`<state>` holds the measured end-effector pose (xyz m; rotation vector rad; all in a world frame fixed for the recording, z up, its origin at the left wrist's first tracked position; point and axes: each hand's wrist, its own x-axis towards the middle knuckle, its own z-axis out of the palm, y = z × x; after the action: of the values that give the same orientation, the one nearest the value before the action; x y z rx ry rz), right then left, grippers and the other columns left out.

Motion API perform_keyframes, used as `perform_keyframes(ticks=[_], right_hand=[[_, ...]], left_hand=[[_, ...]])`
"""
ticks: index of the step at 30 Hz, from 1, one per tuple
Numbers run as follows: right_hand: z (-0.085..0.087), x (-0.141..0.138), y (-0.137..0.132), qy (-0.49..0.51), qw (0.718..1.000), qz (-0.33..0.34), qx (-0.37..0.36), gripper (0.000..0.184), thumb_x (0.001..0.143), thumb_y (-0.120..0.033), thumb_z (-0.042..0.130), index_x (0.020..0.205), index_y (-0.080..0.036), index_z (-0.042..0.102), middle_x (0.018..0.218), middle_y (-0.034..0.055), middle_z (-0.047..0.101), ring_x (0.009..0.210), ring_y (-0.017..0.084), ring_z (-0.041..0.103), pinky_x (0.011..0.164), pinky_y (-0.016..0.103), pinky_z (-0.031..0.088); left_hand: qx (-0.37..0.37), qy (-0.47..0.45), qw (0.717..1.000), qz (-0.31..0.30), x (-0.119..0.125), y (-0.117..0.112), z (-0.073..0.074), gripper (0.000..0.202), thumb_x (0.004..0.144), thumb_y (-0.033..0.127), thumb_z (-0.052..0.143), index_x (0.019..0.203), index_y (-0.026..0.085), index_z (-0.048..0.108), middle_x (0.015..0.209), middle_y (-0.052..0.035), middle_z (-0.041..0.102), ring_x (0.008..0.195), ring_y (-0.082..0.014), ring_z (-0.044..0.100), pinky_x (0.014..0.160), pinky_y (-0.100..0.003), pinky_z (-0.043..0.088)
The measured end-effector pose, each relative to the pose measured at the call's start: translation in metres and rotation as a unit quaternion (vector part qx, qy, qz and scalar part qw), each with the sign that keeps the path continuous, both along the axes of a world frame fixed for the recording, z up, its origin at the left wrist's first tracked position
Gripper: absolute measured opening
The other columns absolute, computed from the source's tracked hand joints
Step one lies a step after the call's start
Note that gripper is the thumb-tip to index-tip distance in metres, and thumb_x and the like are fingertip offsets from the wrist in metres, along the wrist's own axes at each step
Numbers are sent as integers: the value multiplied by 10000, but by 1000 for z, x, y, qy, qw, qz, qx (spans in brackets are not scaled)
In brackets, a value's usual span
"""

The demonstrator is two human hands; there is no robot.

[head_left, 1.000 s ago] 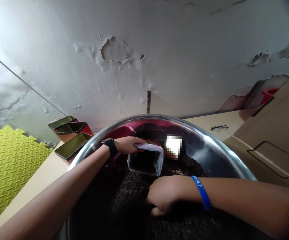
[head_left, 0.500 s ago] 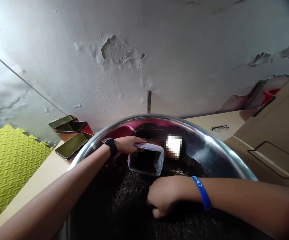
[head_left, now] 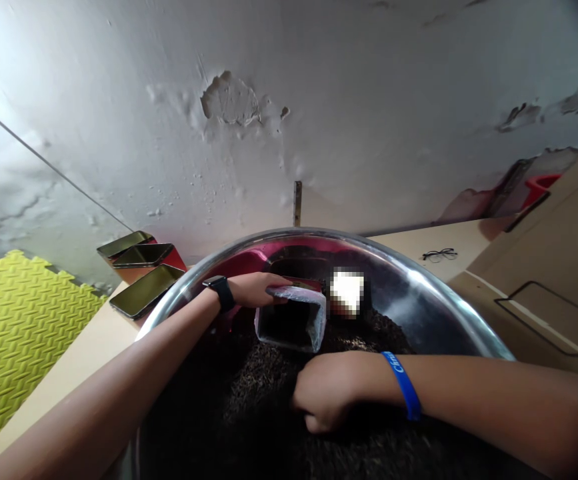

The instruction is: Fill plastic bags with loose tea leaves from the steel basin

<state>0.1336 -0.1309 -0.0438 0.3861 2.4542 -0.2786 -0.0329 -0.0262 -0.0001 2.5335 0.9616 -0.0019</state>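
Observation:
A large shiny metal basin (head_left: 299, 233) holds a heap of dark, thin dry strands (head_left: 256, 380) that look like loose tea leaves. Inside it, a rectangular container lined with clear plastic (head_left: 321, 327) lies with its open mouth facing me; its interior is in shadow. My left hand (head_left: 256, 289), with a black watch on the wrist, grips the container's upper left rim. Just in front of that mouth, my right hand (head_left: 329, 390) is curled with knuckles up, low over the leaves. Its fingertips are hidden, so what it holds cannot be seen. A blue band circles that wrist.
Open rectangular tins (head_left: 146, 293) stand on the table left of the basin. A pixelated white patch (head_left: 347, 293) hides something inside the basin. Glasses (head_left: 439, 255) lie at the right, near a cardboard box (head_left: 563, 260). A yellow foam mat (head_left: 29, 353) is at far left, with a peeling wall behind.

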Motion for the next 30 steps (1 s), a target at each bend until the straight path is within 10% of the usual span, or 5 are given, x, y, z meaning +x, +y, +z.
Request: perform_keyframes(ticks=[30], right_hand=[[-3,0,4,-10,1000,-17,-19,364,744,-282,400,942,-90,637,767,110,631,545,148,479,431,259,281]], left_hand=[[22,20,999,-21,-2,7,-9,593,764,453,508,1300,257,347,1321,-29,403,1160,-188,402,977,-289,285]])
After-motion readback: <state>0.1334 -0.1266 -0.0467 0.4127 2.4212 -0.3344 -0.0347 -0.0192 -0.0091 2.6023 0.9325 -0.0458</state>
